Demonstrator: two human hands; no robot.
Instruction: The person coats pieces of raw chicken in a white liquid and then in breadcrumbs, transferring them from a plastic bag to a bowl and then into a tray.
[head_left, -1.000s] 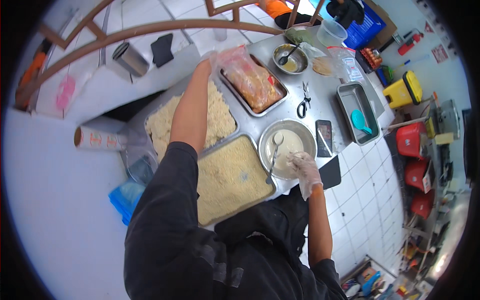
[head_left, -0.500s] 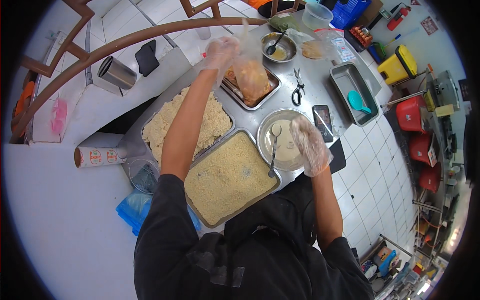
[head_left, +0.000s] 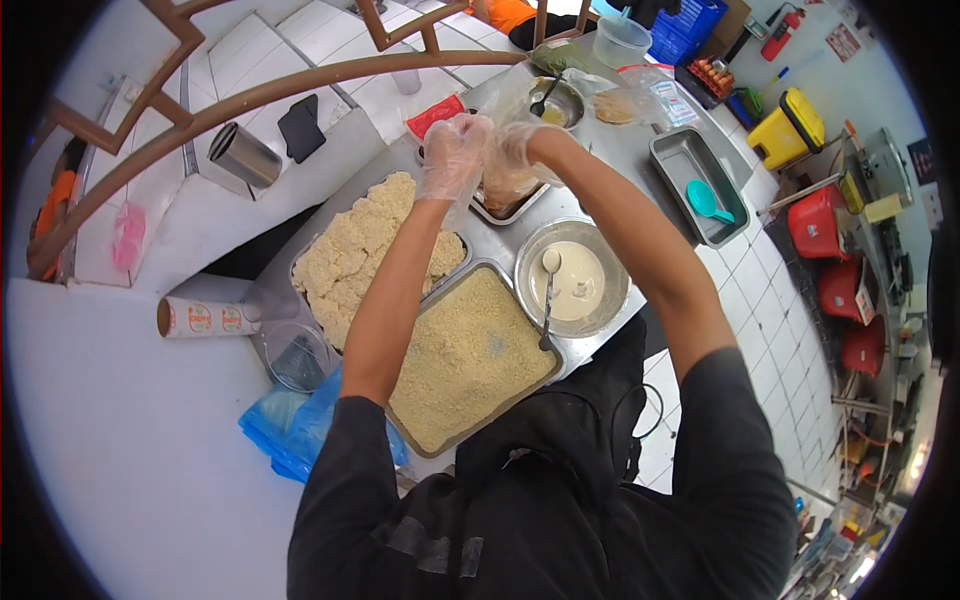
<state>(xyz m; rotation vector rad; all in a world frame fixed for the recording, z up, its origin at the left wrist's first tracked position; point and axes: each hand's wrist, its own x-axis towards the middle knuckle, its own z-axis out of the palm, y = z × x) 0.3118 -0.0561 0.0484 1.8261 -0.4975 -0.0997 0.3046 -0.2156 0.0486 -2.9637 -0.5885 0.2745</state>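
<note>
My left hand, in a clear plastic glove, pinches the top of a clear plastic bag with orange-brown food in it. Close beside it, my gloved right hand is closed on the same bag; its fingertips are partly hidden. The bag is over a small metal tray, mostly covered by my hands. Nearer me stand a metal bowl of pale batter with a spoon in it, and a tray of fine yellowish crumbs. A heap of crumb-coated pieces fills another tray at left.
A red packet lies beyond my left hand. At the back are a small metal bowl and a clear tub. A metal pan with a turquoise scoop stands right. Left are a strainer, a wrap roll and blue plastic.
My right hand has moved from over the batter bowl up and left to the bag, joining my left hand. The bag has come lower, and my right arm hides the scissors and phone.
</note>
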